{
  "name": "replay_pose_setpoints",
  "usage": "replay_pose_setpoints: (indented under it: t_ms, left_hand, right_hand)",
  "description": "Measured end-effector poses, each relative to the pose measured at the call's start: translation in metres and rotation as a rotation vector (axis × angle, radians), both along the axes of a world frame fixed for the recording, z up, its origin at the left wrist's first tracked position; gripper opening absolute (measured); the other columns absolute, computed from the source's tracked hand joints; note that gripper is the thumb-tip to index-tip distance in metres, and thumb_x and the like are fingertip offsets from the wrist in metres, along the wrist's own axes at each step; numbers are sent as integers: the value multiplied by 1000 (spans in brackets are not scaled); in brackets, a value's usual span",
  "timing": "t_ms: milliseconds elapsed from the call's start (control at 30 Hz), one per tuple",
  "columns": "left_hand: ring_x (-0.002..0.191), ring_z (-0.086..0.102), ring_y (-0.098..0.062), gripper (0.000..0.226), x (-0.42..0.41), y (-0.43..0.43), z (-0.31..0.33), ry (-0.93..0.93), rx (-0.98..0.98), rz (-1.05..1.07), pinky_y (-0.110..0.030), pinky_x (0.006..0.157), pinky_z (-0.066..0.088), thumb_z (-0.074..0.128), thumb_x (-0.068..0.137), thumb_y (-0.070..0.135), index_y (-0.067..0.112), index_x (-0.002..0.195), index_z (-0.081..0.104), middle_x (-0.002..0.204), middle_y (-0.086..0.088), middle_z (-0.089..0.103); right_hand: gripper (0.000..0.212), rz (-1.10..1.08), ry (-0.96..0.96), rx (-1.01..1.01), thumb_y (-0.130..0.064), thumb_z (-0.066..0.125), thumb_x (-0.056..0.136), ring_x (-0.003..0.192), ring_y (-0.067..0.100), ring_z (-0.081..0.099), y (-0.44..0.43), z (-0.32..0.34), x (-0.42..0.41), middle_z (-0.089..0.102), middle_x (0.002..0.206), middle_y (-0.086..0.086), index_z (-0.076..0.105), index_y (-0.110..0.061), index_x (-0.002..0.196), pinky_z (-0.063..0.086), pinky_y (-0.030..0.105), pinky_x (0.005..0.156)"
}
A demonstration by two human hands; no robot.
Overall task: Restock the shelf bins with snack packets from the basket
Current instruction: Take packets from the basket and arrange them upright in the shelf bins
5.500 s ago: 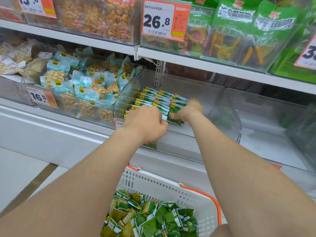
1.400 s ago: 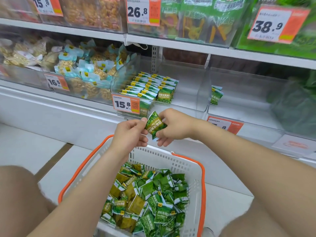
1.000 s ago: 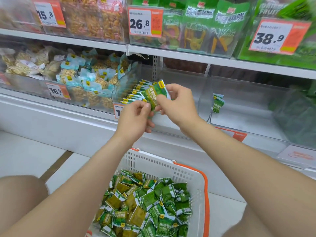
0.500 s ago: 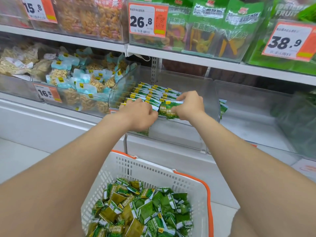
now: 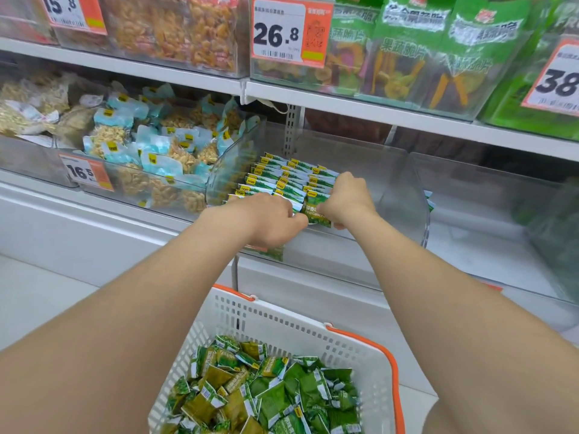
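The green packet (image 5: 315,213) stands leaning back at the front of the clear bin (image 5: 419,214), stocked rows (image 5: 282,180) just beyond at 12 o'clock. The left hand (image 5: 269,220) pinches its 9 o'clock edge, the right hand (image 5: 344,198) its 3 o'clock edge, both equally near.

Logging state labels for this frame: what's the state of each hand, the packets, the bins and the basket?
Left hand: pinches packet's left edge.
Right hand: grips packet's right side.
Packet: held between both hands at the front row.
Rows: lined up in bin's left part.
Bin: partly filled, right part bare.
Basket: heaped with loose green packets.
Right bin: nearly bare.
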State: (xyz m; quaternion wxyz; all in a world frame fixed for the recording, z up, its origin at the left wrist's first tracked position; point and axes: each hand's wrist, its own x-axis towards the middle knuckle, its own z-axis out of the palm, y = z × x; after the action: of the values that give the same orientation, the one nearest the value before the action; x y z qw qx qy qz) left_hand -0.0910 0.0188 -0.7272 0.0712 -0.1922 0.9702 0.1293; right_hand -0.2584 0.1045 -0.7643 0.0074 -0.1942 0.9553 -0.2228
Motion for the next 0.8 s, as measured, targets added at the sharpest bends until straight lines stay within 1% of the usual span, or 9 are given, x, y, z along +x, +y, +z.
replay_pose_setpoints:
  t_ms: [67, 133, 233, 333, 433, 533, 633, 700, 800]
  left_hand:
    - [118, 56, -29, 50, -1, 0, -1, -9, -2, 0, -44, 96, 43, 27, 103, 56, 26, 122, 62, 111, -5, 63]
    - [121, 54, -29, 51, -1, 1, -1, -28, -5, 5, -45, 99, 42, 26, 103, 55, 27, 128, 60, 101, -4, 59]
    - [120, 52, -31, 49, 0, 1, -1, -23, -17, -12, -43, 94, 43, 26, 104, 54, 24, 123, 60, 114, -9, 61]
    - [120, 52, -33, 47, 0, -2, -4, -15, -20, -19, -45, 99, 46, 27, 104, 54, 23, 117, 60, 124, -11, 60]
    - [121, 54, -34, 50, 1, -5, -6, 25, -38, -26, -46, 101, 48, 30, 104, 56, 22, 120, 64, 123, -13, 61]
    - [113, 58, -34, 53, 4, -6, -7, 89, -88, -41, -44, 95, 50, 35, 105, 58, 17, 113, 67, 113, -13, 66]
    - [121, 54, -38, 51, 11, -5, -7, 166, -127, -14, -50, 101, 48, 38, 103, 58, 18, 122, 65, 123, -16, 61]
    - [119, 52, -41, 39, 18, 0, -3, 254, -150, 5, -54, 101, 47, 43, 105, 46, 19, 125, 63, 123, -16, 54]
    - [104, 54, -38, 20, 30, 13, 4, 464, -272, 49, -51, 85, 51, 51, 102, 28, 16, 114, 63, 109, -11, 49]
  right_hand:
    - [37, 29, 35, 40, -17, 75, 83, 97, 38, 68, -2, -2, 0, 59, 115, 13, 57, -11, 115, 62, 44, 78]
    - [38, 85, 39, 59, -14, 74, 84, 101, 35, 64, -3, -2, 0, 60, 118, 16, 56, -10, 118, 55, 37, 74]
    - [46, 194, 25, 65, -9, 71, 86, 98, 33, 57, -2, -2, 1, 53, 120, 16, 49, -11, 126, 46, 33, 71]
    - [36, 289, -34, 49, -5, 61, 89, 93, 29, 51, 7, 0, 2, 50, 115, 13, 49, -16, 120, 38, 33, 63]
    - [29, 400, -81, 158, -10, 55, 95, 103, 25, 47, 14, 0, -2, 56, 123, 10, 59, -21, 121, 38, 30, 80]
    - [38, 435, -169, 207, -13, 50, 97, 120, 26, 53, 21, 4, -2, 57, 136, 6, 63, -29, 129, 46, 32, 96]
    - [45, 449, -203, 202, -10, 45, 98, 142, 28, 44, 30, 12, 6, 50, 153, 7, 63, -26, 136, 40, 37, 114]
    - [47, 418, -147, 116, -7, 43, 96, 140, 31, 46, 38, 16, 17, 54, 150, 11, 63, -21, 136, 43, 39, 111]
    - [37, 344, 196, -40, -11, 44, 90, 112, 37, 61, 50, 26, 46, 70, 118, 13, 71, -18, 114, 55, 44, 88]
